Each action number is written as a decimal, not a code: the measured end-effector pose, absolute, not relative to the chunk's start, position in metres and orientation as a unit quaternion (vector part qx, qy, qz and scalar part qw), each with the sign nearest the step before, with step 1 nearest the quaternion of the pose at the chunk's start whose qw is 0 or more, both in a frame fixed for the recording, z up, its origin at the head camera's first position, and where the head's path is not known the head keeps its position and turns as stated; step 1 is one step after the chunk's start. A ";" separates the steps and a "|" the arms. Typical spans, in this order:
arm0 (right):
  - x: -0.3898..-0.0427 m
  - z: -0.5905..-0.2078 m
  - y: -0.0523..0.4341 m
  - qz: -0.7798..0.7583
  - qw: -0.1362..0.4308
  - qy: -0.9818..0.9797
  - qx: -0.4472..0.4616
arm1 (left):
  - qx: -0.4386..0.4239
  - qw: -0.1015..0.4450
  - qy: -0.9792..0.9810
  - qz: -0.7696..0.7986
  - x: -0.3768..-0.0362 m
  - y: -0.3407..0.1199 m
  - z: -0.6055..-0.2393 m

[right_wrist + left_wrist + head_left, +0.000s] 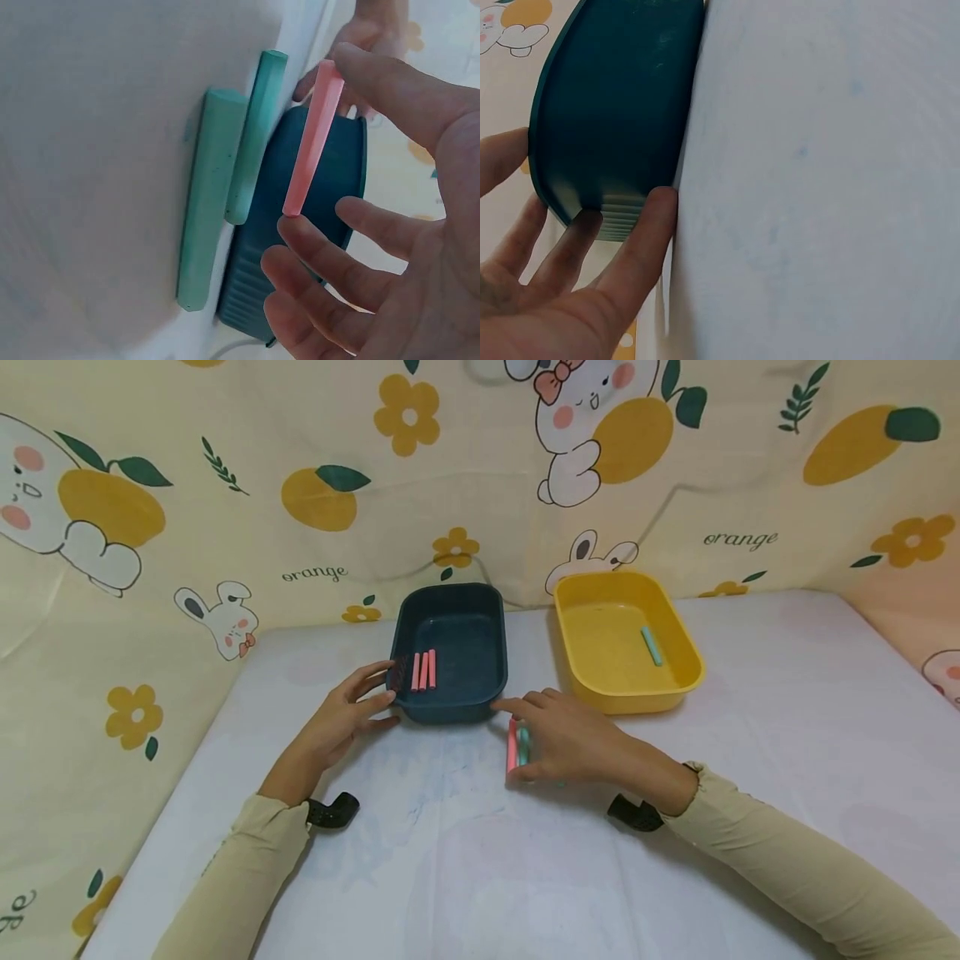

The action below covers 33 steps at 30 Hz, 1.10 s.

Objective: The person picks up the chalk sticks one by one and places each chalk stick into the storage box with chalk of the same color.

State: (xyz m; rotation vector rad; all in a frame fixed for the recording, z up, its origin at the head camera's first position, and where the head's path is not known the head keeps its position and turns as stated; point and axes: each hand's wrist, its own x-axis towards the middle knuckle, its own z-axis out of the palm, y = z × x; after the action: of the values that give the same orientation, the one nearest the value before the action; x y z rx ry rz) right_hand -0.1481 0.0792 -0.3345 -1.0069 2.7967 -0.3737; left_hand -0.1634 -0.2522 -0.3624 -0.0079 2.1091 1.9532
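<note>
A pale sheet covered the table (750, 793), with a rabbit-and-orange cloth (225, 510) hung behind its far edge. My left hand (341, 718) lay with fingers spread against the near left corner of the dark blue tray (465, 693) — three pink sticks (423, 670) inside it. My right hand (570, 739) pinched a pink stick (311, 139) lengthwise between thumb and fingertip beside two green sticks (225, 195) on the sheet, just before that tray; the yellow tray (600, 685) to the right held one green stick (651, 646).

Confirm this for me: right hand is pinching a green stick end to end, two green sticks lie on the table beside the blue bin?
Not quite. The stick pinched end to end by the right hand is pink, not green, as the right wrist view shows. The rest holds: two green sticks lie on the table beside the blue bin.
</note>
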 end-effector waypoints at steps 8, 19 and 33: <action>-0.146 -0.327 0.083 -0.135 0.061 0.926 -0.348 | -0.004 0.140 0.731 0.668 -0.161 -0.253 -0.363; -0.144 -0.317 0.089 -0.168 0.040 0.918 -0.356 | 0.013 0.140 0.724 0.676 -0.161 -0.254 -0.364; -0.158 -0.315 0.083 -0.194 -0.005 0.889 -0.414 | 0.015 0.128 0.740 0.660 -0.159 -0.248 -0.358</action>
State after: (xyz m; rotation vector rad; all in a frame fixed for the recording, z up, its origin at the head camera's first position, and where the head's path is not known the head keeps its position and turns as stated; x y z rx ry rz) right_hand -0.1576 0.0828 -0.3153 -1.3039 2.8040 -0.6128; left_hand -0.1585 -0.2485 -0.3580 0.0430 2.1540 1.9192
